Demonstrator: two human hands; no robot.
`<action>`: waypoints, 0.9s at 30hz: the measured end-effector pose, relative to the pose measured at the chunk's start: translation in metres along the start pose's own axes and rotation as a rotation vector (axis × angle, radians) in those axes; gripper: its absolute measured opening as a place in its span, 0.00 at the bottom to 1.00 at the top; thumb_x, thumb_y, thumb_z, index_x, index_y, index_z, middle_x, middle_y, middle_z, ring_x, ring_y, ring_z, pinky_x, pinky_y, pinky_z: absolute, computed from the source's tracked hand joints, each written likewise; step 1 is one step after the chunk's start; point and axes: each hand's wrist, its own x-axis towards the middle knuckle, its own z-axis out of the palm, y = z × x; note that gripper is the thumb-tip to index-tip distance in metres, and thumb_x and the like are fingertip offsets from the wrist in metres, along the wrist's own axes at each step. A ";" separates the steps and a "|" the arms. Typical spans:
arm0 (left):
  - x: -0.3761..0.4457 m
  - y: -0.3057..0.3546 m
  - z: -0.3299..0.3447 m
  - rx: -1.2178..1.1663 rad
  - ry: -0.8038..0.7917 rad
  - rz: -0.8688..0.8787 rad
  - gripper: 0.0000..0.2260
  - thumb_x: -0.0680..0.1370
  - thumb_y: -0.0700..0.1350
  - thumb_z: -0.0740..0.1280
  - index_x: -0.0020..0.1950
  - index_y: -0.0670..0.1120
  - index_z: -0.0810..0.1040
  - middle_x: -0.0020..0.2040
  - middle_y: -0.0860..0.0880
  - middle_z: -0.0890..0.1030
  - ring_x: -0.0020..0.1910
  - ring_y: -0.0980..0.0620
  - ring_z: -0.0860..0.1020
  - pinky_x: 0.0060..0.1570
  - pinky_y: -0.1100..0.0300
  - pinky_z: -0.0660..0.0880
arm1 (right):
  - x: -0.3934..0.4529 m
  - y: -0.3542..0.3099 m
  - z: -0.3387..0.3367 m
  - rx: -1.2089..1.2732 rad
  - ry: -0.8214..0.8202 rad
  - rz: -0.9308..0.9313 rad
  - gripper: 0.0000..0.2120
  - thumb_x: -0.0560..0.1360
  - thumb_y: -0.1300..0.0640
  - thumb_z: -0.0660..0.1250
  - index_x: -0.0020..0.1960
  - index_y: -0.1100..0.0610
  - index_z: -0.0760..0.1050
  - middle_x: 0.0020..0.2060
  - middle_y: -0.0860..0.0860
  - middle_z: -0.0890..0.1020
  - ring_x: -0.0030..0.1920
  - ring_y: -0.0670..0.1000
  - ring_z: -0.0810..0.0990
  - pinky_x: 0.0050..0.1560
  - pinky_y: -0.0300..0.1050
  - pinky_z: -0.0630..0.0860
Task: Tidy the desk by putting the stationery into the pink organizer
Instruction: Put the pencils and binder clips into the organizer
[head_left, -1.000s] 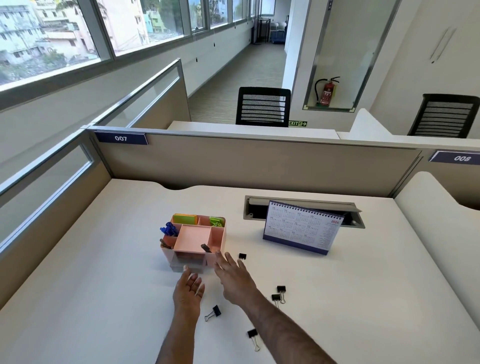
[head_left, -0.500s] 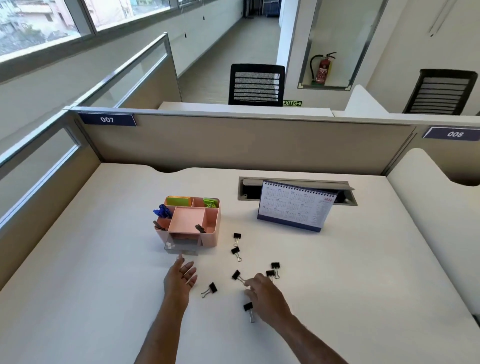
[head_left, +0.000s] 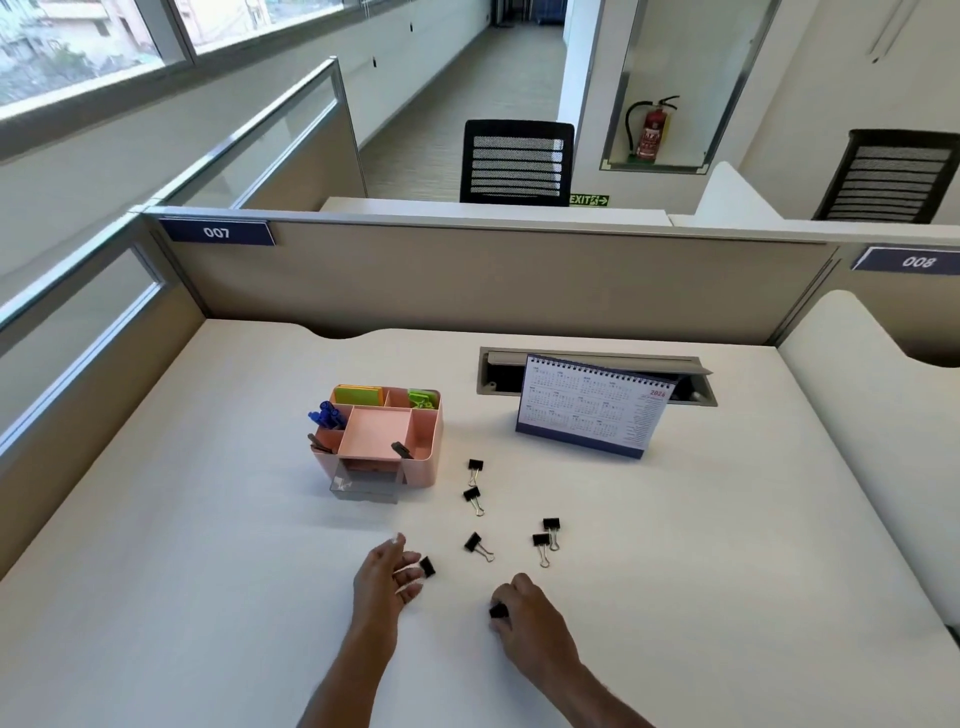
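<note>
The pink organizer (head_left: 421, 457) stands mid-desk with blue pens, sticky notes, green clips and one black clip in its compartments; a grey drawer sticks out of its front. Several black binder clips lie loose on the white desk to its right, such as one binder clip (head_left: 475, 465) near the organizer and another binder clip (head_left: 474, 543) closer to me. My right hand (head_left: 524, 618) is closed around a black binder clip (head_left: 498, 611) at desk level. My left hand (head_left: 387, 577) rests with fingers spread, fingertips touching a further black binder clip (head_left: 427, 566).
A desk calendar (head_left: 592, 408) stands to the right of the organizer, in front of an open cable tray (head_left: 498, 371). Beige partitions (head_left: 467, 275) bound the desk at the back and left. A second desk surface (head_left: 872, 415) adjoins on the right.
My right hand pulled back from the organizer toward me and closed on a loose clip. My left hand drifted right onto another clip. The camera tilted down.
</note>
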 end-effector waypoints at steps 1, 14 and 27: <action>-0.004 -0.002 0.002 0.046 -0.016 0.022 0.08 0.79 0.48 0.70 0.51 0.44 0.78 0.41 0.44 0.82 0.37 0.47 0.79 0.38 0.55 0.74 | 0.001 -0.001 -0.001 0.044 0.011 0.023 0.08 0.75 0.54 0.65 0.53 0.53 0.75 0.52 0.48 0.74 0.52 0.50 0.77 0.47 0.43 0.74; -0.036 -0.013 0.037 0.711 -0.213 0.342 0.03 0.76 0.40 0.72 0.43 0.43 0.83 0.36 0.48 0.86 0.32 0.52 0.83 0.32 0.59 0.78 | 0.021 -0.019 -0.025 0.793 0.220 0.319 0.10 0.72 0.48 0.73 0.41 0.54 0.78 0.32 0.49 0.81 0.30 0.43 0.75 0.34 0.39 0.73; 0.043 0.122 -0.002 0.635 0.310 0.387 0.04 0.74 0.44 0.73 0.41 0.44 0.84 0.36 0.48 0.82 0.36 0.50 0.78 0.40 0.57 0.75 | 0.016 0.021 -0.028 0.103 0.271 0.286 0.09 0.77 0.51 0.65 0.57 0.51 0.74 0.52 0.47 0.77 0.54 0.51 0.77 0.47 0.45 0.73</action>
